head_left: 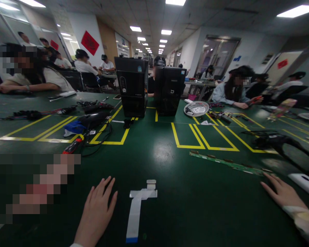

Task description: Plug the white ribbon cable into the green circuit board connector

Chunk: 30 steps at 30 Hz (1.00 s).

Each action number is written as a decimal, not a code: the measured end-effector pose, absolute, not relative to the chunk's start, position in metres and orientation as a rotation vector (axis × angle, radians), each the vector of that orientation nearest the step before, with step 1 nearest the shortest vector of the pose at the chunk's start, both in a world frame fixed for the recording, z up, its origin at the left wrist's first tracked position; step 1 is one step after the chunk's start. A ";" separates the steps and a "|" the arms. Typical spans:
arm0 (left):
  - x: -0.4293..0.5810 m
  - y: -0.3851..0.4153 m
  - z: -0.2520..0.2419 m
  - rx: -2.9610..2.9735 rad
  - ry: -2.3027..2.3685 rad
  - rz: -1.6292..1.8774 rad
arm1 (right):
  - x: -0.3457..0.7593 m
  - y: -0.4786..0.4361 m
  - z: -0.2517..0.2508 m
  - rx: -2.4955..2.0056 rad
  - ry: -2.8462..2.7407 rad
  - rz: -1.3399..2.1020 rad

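Note:
My left hand (99,206) lies palm down on the green table, its fingers spread and nothing in them. Just to its right is a flat white ribbon cable (134,216) with a blue end and a connector at its top. At the right, my right hand (283,192) rests with its fingers apart, the fingertips beside the near end of a long, narrow green circuit board (229,164). Whether they touch the board is hard to tell.
Two black computer towers (134,87) (171,91) stand at the back centre. A red and black tool (72,146), cables and a blue item (74,127) lie left. A round white basket (196,108), a black frame (278,142) and a white device (305,185) are right. People sit around.

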<state>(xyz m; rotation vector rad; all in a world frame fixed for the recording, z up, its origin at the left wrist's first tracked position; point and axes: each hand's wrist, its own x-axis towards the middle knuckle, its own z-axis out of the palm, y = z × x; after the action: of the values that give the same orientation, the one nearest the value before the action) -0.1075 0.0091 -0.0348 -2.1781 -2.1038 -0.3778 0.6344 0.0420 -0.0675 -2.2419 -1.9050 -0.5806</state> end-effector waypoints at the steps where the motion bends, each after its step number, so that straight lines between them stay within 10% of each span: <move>1: -0.108 0.009 -0.035 -2.181 -2.111 -0.372 | 0.629 0.045 -0.066 -2.262 -1.901 -0.492; 30: -0.104 0.012 -0.032 -2.169 -2.105 -0.388 | 0.277 0.088 -0.034 -1.720 -2.322 -0.310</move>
<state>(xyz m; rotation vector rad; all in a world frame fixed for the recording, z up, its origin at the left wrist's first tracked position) -0.1041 0.0124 -0.0319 -2.1686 -2.1050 -0.3876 0.2766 0.0881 -0.0336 -1.7202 -2.3220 -0.3101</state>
